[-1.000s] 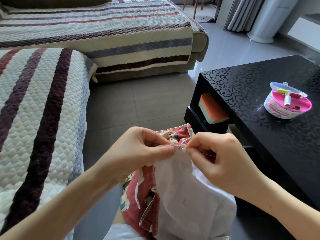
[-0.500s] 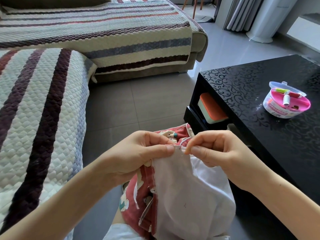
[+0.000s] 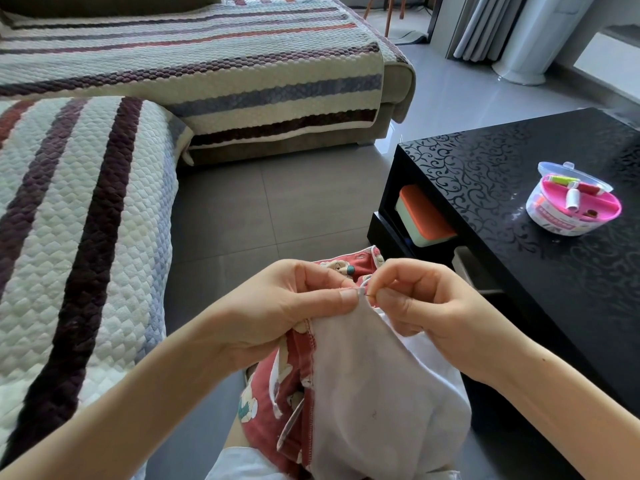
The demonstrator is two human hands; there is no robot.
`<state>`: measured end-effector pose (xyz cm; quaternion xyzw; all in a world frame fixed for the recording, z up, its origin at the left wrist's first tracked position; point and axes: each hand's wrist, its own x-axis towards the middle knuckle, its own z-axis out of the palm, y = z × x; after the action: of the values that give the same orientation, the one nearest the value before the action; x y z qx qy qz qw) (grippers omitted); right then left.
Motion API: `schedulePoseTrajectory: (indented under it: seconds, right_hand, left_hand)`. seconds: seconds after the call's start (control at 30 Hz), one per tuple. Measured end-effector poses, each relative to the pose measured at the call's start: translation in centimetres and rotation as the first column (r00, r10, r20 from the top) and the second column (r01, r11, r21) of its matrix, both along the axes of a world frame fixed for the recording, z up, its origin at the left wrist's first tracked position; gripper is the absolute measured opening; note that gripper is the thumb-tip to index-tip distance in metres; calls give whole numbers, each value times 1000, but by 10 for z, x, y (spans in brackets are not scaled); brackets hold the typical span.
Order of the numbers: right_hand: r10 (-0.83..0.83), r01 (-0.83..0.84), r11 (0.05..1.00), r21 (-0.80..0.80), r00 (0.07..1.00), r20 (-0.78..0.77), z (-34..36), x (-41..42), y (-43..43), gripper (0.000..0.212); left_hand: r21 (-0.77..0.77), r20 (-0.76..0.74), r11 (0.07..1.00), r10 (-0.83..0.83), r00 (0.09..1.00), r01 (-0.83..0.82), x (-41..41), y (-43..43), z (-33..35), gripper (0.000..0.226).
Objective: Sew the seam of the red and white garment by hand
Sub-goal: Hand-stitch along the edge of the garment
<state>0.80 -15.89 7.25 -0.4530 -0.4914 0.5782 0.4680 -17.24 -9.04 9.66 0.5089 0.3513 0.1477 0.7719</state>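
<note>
The red and white garment (image 3: 363, 393) is pinched at its top edge by the left hand (image 3: 287, 306). A thin needle (image 3: 369, 295) is pinched just beside it by the right hand (image 3: 426, 306). On the black worktop (image 3: 502, 188), thread spools (image 3: 573, 199) are kept in a round pink box (image 3: 550, 216).

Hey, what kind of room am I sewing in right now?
Most likely a home living room: a sofa with a striped quilted cover, and a black coffee table holding a sewing kit.
</note>
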Motion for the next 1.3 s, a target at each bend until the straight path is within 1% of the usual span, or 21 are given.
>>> schedulePoseTrajectory:
  seconds: [0.07, 0.13, 0.2, 0.23, 0.33, 0.4, 0.5, 0.6, 0.7, 0.73, 0.77, 0.83, 0.87, 0.9, 0.97, 1.0, 1.03, 1.1, 1.17, 1.23, 1.3]
  right_hand:
    - [6, -6, 1000, 2, 999, -48, -4, -2, -1, 7]
    - [31, -30, 999, 15, 998, -50, -7, -3, -1, 8]
    - [47, -46, 998, 37, 999, -7, -11, 1, -1, 14]
    - [36, -38, 998, 52, 999, 39, -13, 4, -1, 16]
    - [-17, -1, 995, 99, 983, 181, -15, 11, -1, 10]
    - [-50, 22, 990, 141, 979, 197, -16, 8, -3, 7]
    - [-116, 79, 975, 209, 978, 172, -16, -2, -2, 8]
    - [-184, 116, 954, 277, 955, 235, -17, -11, -2, 6]
    - [-198, 69, 939, 336, 909, 368, -15, -14, -4, 25]
    - [-195, 54, 936, 346, 902, 385, -14, -13, -5, 27]
    - [-183, 46, 938, 344, 907, 380, -13, -13, -5, 24]
    - [-180, 49, 943, 329, 907, 381, -12, -11, -4, 10]
    - [-219, 66, 936, 346, 878, 426, -12, -11, -4, 6]
    - [-293, 85, 913, 399, 817, 497, -13, -9, -3, 6]
    - [-482, 83, 819, 568, 638, 601, -10, -6, 0, 7]
    - [-555, 65, 764, 642, 572, 604, -8, -5, 2, 9]
    - [-598, 42, 719, 694, 547, 586, -5, -4, 3, 10]
    - [-608, -15, 651, 759, 588, 533, -3, -4, 3, 10]
    - [-569, -48, 623, 781, 657, 494, -3, -5, 2, 11]
    - [-504, -2, 660, 752, 741, 445, -2, -4, 0, 13]
    - [-425, 82, 718, 691, 838, 342, 2, -3, -2, 12]
  left_hand:
    - [32, -4, 999, -4, 1000, 4, 1, 0, -1, 6]
    - [42, -6, 999, 1, 1000, -1, 0, 2, -2, 6]
    - [15, -6, 1000, 13, 1000, -12, -1, 3, -2, 8]
    - [-2, -4, 1000, 21, 1000, -21, -2, 2, -2, 9]
    - [-25, -5, 999, 37, 999, -37, -1, 2, -3, 6]
    - [-33, -7, 999, 35, 999, -35, 1, 0, -5, 6]
    - [-14, -3, 999, 32, 999, -32, 6, -1, -8, 12]
    - [24, -17, 998, 61, 998, -60, 8, 2, -10, 16]
    - [51, -31, 998, 35, 999, -33, 9, 5, -10, 14]
    - [56, -33, 998, 29, 999, -27, 9, 5, -9, 11]
    - [61, -38, 998, 31, 999, -28, 9, 5, -9, 8]
    - [66, -45, 997, 35, 998, -32, 11, 4, -8, 6]
    - [73, -45, 997, 32, 998, -29, 11, 4, -8, 5]
    - [87, -45, 996, 27, 999, -23, 11, 3, -7, 7]
    - [120, -46, 993, 16, 999, -11, 11, 2, -8, 16]
    - [130, -48, 991, 12, 999, -6, 11, 1, -9, 21]
    - [136, -55, 991, 13, 998, -6, 11, 1, -10, 26]
    - [154, -73, 988, 22, 997, -11, 12, 1, -11, 29]
    - [163, -69, 987, 25, 997, -14, 12, 1, -9, 27]
    - [172, -54, 985, 8, 998, 2, 12, 1, -2, 21]
    - [206, -90, 978, -1, 996, 19, 14, 2, 3, 15]
